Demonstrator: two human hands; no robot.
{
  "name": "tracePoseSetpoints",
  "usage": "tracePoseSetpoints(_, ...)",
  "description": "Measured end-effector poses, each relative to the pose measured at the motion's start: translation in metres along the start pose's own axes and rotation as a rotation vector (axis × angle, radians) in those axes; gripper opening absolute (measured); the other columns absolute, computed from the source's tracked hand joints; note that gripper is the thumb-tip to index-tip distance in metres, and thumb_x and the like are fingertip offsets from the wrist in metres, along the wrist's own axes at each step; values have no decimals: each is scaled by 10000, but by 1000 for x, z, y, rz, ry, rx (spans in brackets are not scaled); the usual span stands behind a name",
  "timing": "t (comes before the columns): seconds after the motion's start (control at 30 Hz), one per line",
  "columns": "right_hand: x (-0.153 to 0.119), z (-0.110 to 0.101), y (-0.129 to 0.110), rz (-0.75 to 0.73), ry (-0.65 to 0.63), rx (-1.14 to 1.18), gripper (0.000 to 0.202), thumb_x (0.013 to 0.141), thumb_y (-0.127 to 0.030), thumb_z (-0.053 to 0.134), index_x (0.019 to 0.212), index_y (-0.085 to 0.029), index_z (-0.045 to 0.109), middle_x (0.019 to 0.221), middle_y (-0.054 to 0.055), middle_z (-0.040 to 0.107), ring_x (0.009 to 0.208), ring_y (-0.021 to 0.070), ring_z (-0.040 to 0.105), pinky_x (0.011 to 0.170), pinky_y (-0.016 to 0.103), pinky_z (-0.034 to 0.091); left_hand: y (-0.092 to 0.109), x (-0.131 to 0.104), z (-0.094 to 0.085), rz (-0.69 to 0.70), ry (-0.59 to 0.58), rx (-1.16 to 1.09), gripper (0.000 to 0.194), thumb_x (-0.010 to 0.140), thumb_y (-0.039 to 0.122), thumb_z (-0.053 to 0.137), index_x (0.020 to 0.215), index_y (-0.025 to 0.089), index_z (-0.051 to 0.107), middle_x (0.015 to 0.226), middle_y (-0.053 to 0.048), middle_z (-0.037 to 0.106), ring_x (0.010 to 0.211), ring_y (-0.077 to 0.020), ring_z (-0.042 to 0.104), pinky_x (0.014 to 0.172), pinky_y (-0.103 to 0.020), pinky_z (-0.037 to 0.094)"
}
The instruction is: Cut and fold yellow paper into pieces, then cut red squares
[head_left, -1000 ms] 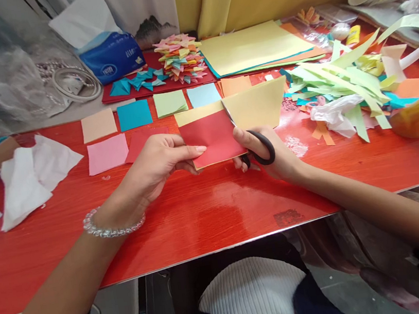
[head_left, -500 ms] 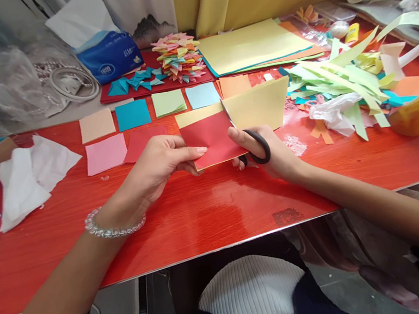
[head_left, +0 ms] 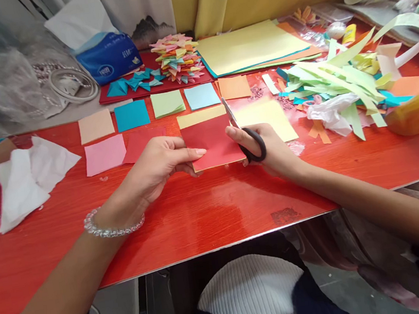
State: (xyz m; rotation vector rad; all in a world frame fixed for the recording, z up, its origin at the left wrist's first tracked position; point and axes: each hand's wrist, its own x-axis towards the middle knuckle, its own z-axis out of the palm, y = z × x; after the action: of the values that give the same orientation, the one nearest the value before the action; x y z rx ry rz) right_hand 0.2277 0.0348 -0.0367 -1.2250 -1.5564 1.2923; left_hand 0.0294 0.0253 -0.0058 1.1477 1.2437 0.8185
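Note:
My left hand (head_left: 172,157) pinches a red paper square (head_left: 213,141) by its left edge, thumb on top. Behind the red square lies yellow paper (head_left: 202,116), showing as a strip along the top. My right hand (head_left: 266,149) grips black-handled scissors (head_left: 255,145), their blades standing closed or nearly so along the red square's right edge. A separate piece of yellow paper (head_left: 264,118) rests on the table just beyond my right hand. Part of the scissors is hidden by my fingers.
Small paper stacks, among them pink (head_left: 105,155), blue (head_left: 132,115) and orange (head_left: 234,87), line the red table. Behind stand a tissue pack (head_left: 107,57) and a folded-paper stack (head_left: 179,60). Paper strips (head_left: 338,76) heap at right; crumpled tissues (head_left: 35,176) lie left.
The scissors have cut through the yellow paper. Its right part has come away from the held piece and dropped onto the table. My left hand has hardly moved.

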Motion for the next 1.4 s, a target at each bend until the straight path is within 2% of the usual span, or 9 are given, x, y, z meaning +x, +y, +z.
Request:
tracePoseSetpoints(0.17,15,-12,-3,-14,-62,181,442,842,-617,432,759,-199,549,613,7,555,505,98,522,373,215,318,7,1,-8,-73,-54,168,229,624,205,747,492,147,568,494,27,518,475,-84,546,496,-204,447)
tracePoseSetpoints(0.27,22,-24,-6,-21,-158,179,368,792,-543,575,844,-178,572,731,23,576,607,108,573,415,204,375,9,1,-13,-91,-162,302,277,622,222,747,454,157,537,467,40,492,484,-83,535,532,-211,451)
tracePoseSetpoints(0.47,18,-29,-11,9,-545,8,241,707,-215,712,817,-184,500,540,-80,484,415,54,472,374,182,298,6,1,-17,-111,-417,473,258,662,268,706,465,186,561,475,36,529,479,-93,515,498,-209,416)
tracePoseSetpoints(0.67,12,-23,-11,90,-669,43,231,728,-152,645,783,-205,428,531,-80,502,388,73,494,377,196,290,4,1,-20,-86,-534,522,287,692,315,673,456,210,548,477,31,495,442,-96,450,422,-215,332)
tracePoseSetpoints(0.77,11,-22,-10,75,-618,36,216,739,-148,629,787,-208,427,476,-76,519,375,86,494,378,202,280,3,2,-20,-78,-485,483,268,688,276,676,462,207,550,487,29,496,444,-96,453,428,-214,337)
tracePoseSetpoints(0.9,15,-20,-6,35,-431,100,221,715,-114,623,767,-207,429,454,-73,510,373,105,523,377,211,276,4,4,-18,-7,-227,327,88,688,279,696,665,203,659,642,11,612,577,-111,562,527,-199,424)
tracePoseSetpoints(1.03,20,-19,-3,6,-203,209,252,685,-138,657,734,-212,421,460,-83,458,366,99,509,376,218,276,2,4,-8,100,-28,78,341,754,465,633,936,179,671,882,-62,690,832,-175,645,681,-240,506)
tracePoseSetpoints(1.23,17,-10,0,-38,-14,285,317,683,-268,701,756,-229,395,531,-88,415,399,95,515,396,235,326,-10,0,15,138,-60,-146,363,735,442,677,960,158,647,950,-81,708,829,-188,666,737,-283,548)
tracePoseSetpoints(1.4,12,-4,0,-62,-23,300,332,689,-279,700,748,-232,377,539,-87,407,423,110,546,419,244,347,-13,-3,20,171,-21,-74,314,710,390,717,865,123,658,846,-71,720,666,-160,682,711,-287,565)
